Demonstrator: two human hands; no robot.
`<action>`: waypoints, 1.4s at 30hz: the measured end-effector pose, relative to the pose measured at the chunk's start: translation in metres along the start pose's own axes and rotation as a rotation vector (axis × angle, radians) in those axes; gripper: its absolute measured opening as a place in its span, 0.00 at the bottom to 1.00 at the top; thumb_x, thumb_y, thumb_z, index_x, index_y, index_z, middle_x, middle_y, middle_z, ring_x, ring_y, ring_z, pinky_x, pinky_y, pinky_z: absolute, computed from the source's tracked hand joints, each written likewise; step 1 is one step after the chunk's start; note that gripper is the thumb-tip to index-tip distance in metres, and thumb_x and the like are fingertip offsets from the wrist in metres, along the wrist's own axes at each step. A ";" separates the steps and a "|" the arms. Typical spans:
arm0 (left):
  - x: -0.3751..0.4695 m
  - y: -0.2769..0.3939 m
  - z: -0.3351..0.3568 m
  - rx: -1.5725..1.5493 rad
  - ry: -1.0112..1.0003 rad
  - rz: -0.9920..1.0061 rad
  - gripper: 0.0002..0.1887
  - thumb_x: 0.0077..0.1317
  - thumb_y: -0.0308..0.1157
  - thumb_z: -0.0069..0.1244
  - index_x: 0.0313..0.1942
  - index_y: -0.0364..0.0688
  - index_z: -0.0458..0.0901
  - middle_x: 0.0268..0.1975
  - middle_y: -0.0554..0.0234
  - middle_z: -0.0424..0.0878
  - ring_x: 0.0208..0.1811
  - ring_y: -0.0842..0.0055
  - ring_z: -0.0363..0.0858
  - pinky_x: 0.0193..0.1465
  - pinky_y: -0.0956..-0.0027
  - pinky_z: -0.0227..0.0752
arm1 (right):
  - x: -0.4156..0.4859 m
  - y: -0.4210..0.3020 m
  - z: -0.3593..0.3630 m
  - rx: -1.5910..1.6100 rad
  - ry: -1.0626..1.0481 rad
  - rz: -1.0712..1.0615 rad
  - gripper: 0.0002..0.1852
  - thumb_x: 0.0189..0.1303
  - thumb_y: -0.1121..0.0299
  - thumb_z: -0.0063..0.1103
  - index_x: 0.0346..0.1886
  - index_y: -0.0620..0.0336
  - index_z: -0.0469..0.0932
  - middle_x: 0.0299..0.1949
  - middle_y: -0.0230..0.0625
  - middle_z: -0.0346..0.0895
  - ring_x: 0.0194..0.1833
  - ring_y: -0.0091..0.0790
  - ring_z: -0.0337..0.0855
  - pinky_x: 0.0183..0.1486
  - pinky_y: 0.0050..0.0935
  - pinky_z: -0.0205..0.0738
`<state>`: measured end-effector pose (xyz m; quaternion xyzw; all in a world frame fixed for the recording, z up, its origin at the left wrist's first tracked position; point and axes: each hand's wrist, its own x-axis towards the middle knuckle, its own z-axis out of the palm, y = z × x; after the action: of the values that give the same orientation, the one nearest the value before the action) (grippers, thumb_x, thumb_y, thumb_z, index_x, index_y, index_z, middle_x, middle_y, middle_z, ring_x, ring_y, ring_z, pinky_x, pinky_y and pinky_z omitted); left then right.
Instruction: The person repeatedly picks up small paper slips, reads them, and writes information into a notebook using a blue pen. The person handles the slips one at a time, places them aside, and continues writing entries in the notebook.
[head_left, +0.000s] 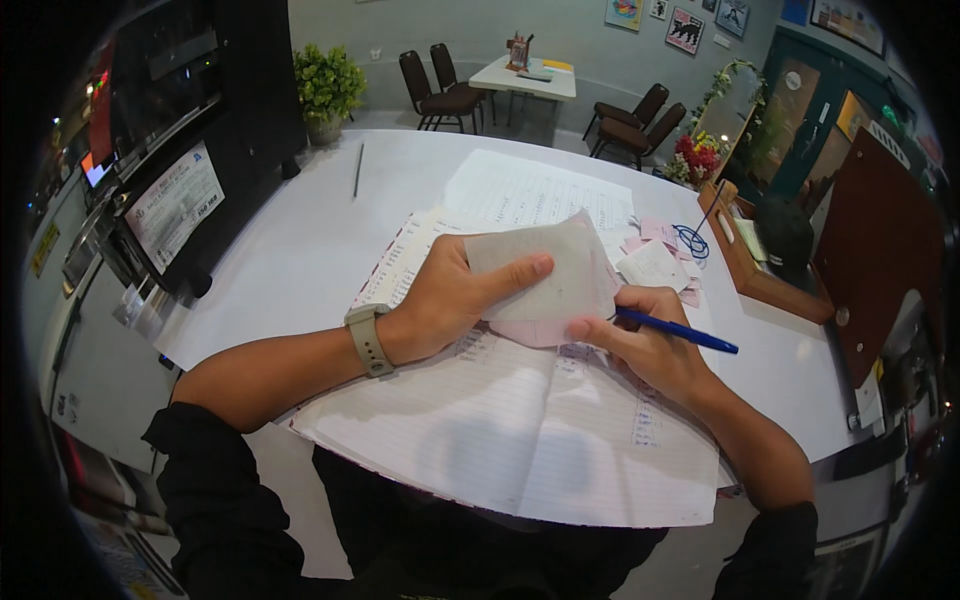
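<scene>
My left hand (457, 300) grips a stack of thin white and pink paper slips (540, 281), its thumb lying across the top sheet. At the stack's lower right corner, my right hand (649, 337) holds the slips' edge with thumb and fingers, and a blue pen (679, 330) sits in the same hand, pointing right. Beneath both hands a lined notebook (480, 427) lies open, with handwritten columns on its pages. More white and pink slips (656, 266) lie in a loose pile just beyond my right hand. A printed sheet (540, 191) lies beyond the notebook.
A blue coiled cord (691, 241) lies by the pile, near a wooden tray (776, 289) at the right. A thin pencil-like stick (358, 171) lies at the far left of the white table (277, 277). A black cabinet (259, 97) and potted plant (326, 86) stand left.
</scene>
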<state>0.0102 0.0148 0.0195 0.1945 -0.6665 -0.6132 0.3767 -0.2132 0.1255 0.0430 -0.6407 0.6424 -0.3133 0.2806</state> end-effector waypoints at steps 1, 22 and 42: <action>0.001 -0.003 -0.001 -0.027 -0.020 0.001 0.23 0.74 0.39 0.62 0.54 0.22 0.85 0.46 0.43 0.91 0.40 0.72 0.93 0.41 0.75 0.87 | 0.003 -0.002 0.003 0.201 0.019 0.024 0.15 0.64 0.60 0.76 0.38 0.66 0.88 0.29 0.33 0.84 0.27 0.23 0.77 0.30 0.24 0.70; 0.005 -0.018 -0.007 0.109 -0.104 -0.084 0.28 0.75 0.50 0.60 0.30 0.29 0.90 0.22 0.58 0.86 0.17 0.85 0.77 0.21 0.80 0.68 | 0.019 0.010 0.010 0.777 0.128 -0.100 0.13 0.69 0.64 0.73 0.46 0.65 0.83 0.39 0.36 0.86 0.40 0.22 0.84 0.44 0.21 0.78; 0.007 -0.016 -0.007 0.136 0.077 -0.144 0.20 0.78 0.39 0.56 0.40 0.25 0.89 0.39 0.46 0.92 0.35 0.75 0.92 0.41 0.73 0.86 | -0.018 0.061 -0.060 0.631 -0.029 0.140 0.11 0.64 0.78 0.66 0.47 0.72 0.76 0.32 0.46 0.83 0.26 0.29 0.86 0.28 0.26 0.87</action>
<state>0.0077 0.0021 0.0056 0.2906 -0.6758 -0.5842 0.3428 -0.2974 0.1451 0.0346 -0.4808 0.5519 -0.4677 0.4955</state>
